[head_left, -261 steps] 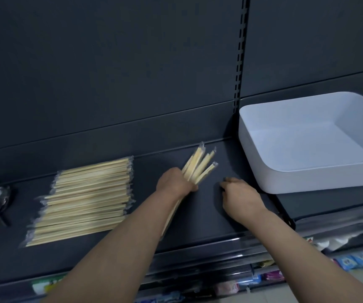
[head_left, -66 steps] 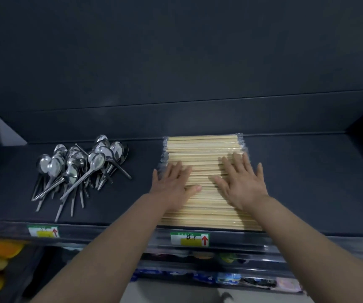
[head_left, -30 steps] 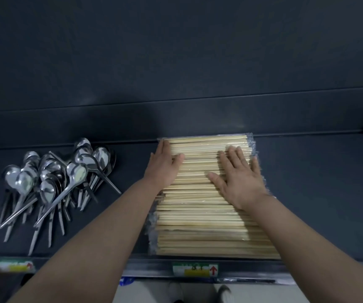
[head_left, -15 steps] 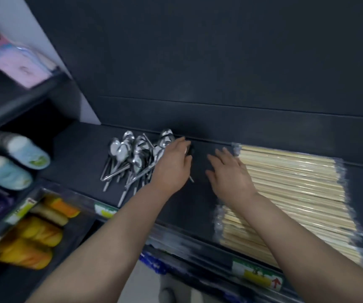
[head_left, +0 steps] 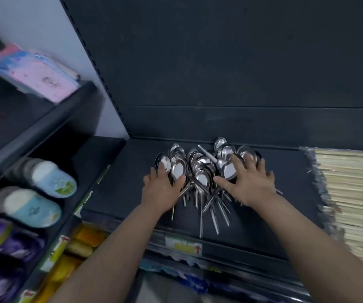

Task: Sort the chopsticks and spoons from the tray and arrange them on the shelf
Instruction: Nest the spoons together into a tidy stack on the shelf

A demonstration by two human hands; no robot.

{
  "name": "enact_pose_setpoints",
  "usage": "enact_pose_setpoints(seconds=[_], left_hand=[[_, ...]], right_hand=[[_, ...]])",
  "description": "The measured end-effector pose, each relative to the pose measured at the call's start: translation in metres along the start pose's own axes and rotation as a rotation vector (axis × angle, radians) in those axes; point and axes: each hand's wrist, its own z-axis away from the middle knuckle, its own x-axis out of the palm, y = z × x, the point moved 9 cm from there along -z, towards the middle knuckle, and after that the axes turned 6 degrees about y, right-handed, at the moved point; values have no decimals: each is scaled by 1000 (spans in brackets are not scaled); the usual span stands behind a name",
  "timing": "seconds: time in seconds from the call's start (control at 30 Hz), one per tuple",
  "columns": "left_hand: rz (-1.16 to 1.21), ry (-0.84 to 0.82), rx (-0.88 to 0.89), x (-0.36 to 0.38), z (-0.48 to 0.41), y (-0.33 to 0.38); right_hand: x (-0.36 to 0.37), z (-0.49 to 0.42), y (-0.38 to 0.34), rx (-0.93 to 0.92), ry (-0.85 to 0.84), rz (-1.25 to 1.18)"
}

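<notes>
Left hand [head_left: 162, 190] and right hand [head_left: 251, 183] rest spread flat on the spoons [head_left: 202, 177] toward the shelf's [head_left: 115, 193] back-left corner; I reckon they're stiff and slippery, best gathered by the handles.

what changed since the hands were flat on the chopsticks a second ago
Both hands left the chopstick stack and moved left to the spoon pile: the left hand now touches its left side, the right hand its right side, fingers spread. The stack and the pile stayed on the shelf.
</notes>
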Motion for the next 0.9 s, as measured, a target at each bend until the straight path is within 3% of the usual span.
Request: enact_pose_setpoints(seconds=[0.37, 0.9], left_hand=[[-234, -66, 176, 31, -11, 32], [-234, -155, 301, 65, 27, 114]], right_hand=[[22, 16, 5, 28, 17, 29], [1, 30, 70, 137, 5, 39]])
